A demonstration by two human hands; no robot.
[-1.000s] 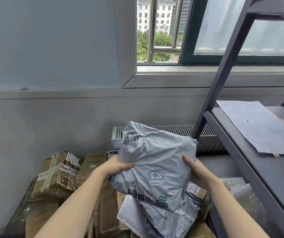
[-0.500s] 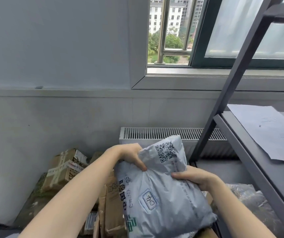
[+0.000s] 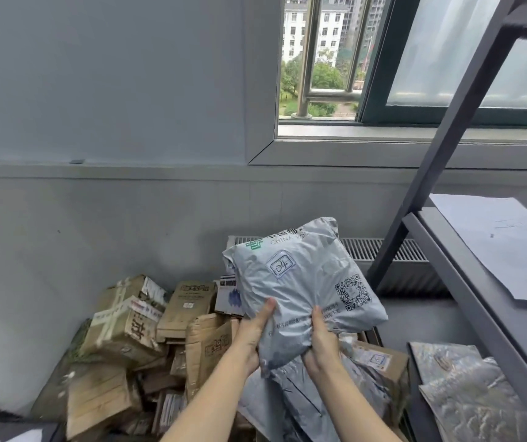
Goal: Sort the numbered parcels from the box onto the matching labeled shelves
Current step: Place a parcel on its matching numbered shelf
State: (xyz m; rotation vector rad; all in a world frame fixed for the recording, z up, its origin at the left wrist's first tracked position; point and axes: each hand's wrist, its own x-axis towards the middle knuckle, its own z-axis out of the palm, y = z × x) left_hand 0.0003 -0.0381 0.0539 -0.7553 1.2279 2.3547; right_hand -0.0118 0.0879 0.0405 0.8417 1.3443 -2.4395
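A grey soft mail bag (image 3: 300, 282) marked "D4" on its label is held upright in front of me, label facing me. My left hand (image 3: 254, 333) grips its lower left edge, thumb on the front. My right hand (image 3: 321, 339) grips the lower edge just beside it. Below lies the heap of parcels (image 3: 166, 339): cardboard boxes and more grey bags. A grey metal shelf (image 3: 479, 301) stands at the right, with a white paper sheet (image 3: 507, 247) taped on its board.
A white radiator (image 3: 396, 260) runs along the wall behind the bag. Silver padded envelopes (image 3: 466, 397) lie on the lower shelf at the right. The shelf's slanted upright (image 3: 431, 167) crosses before the window. A taped cardboard box (image 3: 380, 362) sits under my right hand.
The bag has been turned round in my hands: the D4 label was upside down, now it reads upright. Both hands shifted from the bag's sides to its lower edge.
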